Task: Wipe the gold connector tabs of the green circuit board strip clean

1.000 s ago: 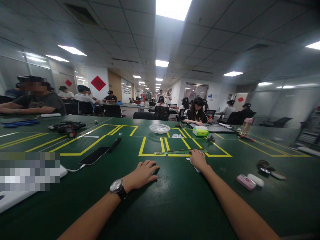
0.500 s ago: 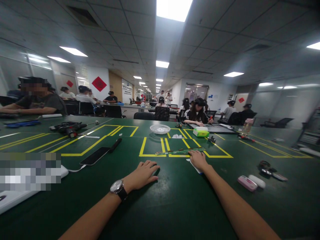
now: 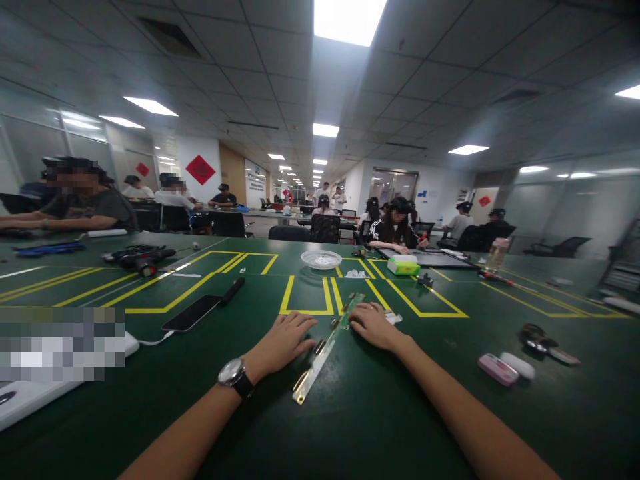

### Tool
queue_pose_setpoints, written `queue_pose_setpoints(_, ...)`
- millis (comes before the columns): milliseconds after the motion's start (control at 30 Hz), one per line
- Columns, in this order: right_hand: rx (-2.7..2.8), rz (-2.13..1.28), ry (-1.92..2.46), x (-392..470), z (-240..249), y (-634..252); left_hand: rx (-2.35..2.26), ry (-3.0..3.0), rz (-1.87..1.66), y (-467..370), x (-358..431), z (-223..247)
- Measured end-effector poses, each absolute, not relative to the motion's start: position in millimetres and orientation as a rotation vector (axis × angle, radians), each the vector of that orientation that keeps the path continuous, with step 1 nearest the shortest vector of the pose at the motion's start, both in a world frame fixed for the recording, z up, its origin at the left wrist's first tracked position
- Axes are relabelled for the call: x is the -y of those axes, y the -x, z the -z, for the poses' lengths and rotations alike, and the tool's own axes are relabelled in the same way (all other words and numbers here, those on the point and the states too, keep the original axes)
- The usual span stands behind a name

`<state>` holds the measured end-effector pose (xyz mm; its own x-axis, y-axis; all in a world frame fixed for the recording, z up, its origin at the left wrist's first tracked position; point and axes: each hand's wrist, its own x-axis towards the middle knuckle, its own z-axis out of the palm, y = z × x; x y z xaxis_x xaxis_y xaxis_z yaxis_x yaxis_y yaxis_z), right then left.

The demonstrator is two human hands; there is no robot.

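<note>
Item: narrow green circuit board strip [image 3: 327,348], slanting between the hands above a green table [image 3: 345,433]; right hand [image 3: 375,325] at its far end, fingers bent, grip unclear; left hand [image 3: 281,341] beside it, palm down, fingers loosely spread; white mesh basket [image 3: 321,260] beyond

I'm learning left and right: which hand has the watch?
The left hand, wearing the round silver, black-strapped watch; the right hand, at the long green strip, has none.

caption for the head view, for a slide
Right hand touching a circuit board strip, left hand beside it, on a green table with yellow tape.
</note>
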<state>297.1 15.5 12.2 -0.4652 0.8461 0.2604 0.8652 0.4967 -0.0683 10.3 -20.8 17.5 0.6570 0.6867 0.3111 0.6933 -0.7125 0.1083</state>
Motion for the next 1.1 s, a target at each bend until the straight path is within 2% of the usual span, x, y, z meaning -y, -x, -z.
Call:
queue_pose_setpoints(167,2.691,-0.058,0.880,25.5,-16.9,-238.0,1.215,2.889,0.410,-5.5,18.1,-8.1)
queue_pose_setpoints(400,2.748,-0.070,0.720,33.3,-21.3,-227.9,1.293,2.945,0.247,-1.5,15.6,0.0)
queue_pose_setpoints(467,2.730,-0.013,0.822,21.7,-22.6,-241.8,1.304,2.953,0.244,-1.7,15.5,-0.9)
queue_pose_setpoints(600,2.507,0.138,1.355,-3.5,-25.7,-280.6,1.301,2.971,0.243,-0.9,14.3,-0.7)
queue_pose_setpoints(667,2.391,0.111,1.570,-12.8,-27.3,-298.7,1.292,2.977,0.248,0.1,13.2,0.5)
queue_pose_setpoints(867,2.370,-0.038,1.679,-19.0,-41.4,-312.8,1.281,2.987,0.257,1.3,12.8,0.5)
queue_pose_setpoints(933,2.467,-0.290,1.607,-12.6,-50.0,-307.3,1.283,2.974,0.258,1.0,13.9,-0.7)
queue_pose_setpoints(967,2.537,-0.540,1.552,-8.3,-54.2,-304.7,1.283,2.968,0.258,0.7,14.4,-1.1)
queue_pose_setpoints(1100,2.501,-1.858,1.080,8.2,-65.7,-303.6,1.283,2.961,0.255,-0.5,15.3,-0.9)
